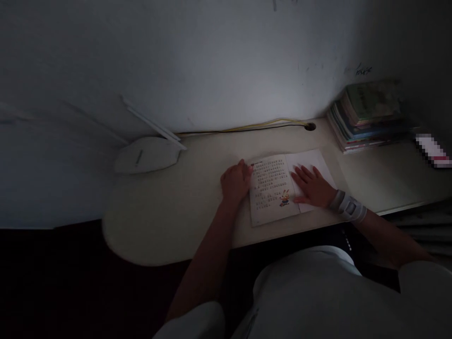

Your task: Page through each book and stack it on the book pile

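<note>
An open booklet (270,188) lies flat on the pale desk (169,207), its left page printed with lines of text and a small cartoon animal. My right hand (312,186) rests on the blank-looking right page, fingers spread; a light band with a watch-like piece is on that wrist. At the booklet's left edge is my left hand (236,181), its fingers curled near the upper corner of the printed page. Whether those fingers pinch the page edge is too dim to tell.
A stack of books (370,117) stands at the back right, with a blurred-out phone-like object (432,150) beside it. A white device with upright antennas (148,154) sits at the back left. Thin cables (247,127) run along the wall to a desk hole (310,126).
</note>
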A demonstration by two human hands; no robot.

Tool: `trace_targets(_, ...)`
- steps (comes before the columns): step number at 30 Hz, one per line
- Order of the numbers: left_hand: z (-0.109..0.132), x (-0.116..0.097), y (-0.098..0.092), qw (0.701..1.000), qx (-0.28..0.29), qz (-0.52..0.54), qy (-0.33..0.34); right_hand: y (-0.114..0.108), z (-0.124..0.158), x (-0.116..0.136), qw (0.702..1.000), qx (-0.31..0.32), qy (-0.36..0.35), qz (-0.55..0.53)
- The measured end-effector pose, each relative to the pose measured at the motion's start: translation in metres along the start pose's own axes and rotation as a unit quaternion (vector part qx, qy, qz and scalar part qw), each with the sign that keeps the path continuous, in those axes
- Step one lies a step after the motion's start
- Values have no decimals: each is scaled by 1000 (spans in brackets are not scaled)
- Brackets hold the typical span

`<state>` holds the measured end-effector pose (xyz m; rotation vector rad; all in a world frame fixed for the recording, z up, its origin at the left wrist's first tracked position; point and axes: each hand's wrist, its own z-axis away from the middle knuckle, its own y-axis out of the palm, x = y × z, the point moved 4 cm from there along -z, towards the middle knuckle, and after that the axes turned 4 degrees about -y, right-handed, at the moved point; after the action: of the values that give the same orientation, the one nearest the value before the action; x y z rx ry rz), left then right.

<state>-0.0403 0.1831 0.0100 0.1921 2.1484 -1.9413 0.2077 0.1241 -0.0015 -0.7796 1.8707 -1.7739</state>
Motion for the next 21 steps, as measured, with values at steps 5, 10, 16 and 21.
trace_targets(5,10,-1,7,998,13,-53,34,1,8,-10,1000,-6,-5,4)
trace_targets(10,13,-1,10,997,31,-68,29,-4,11,-14,1000,8,-3,8)
trace_targets(16,10,3,10,999,22,-29,6,-20,-22,34,999,-18,-49,3)
trace_targets(21,9,7,11,1000,10,-8,-4,-8,-44,51,996,14,-86,-14)
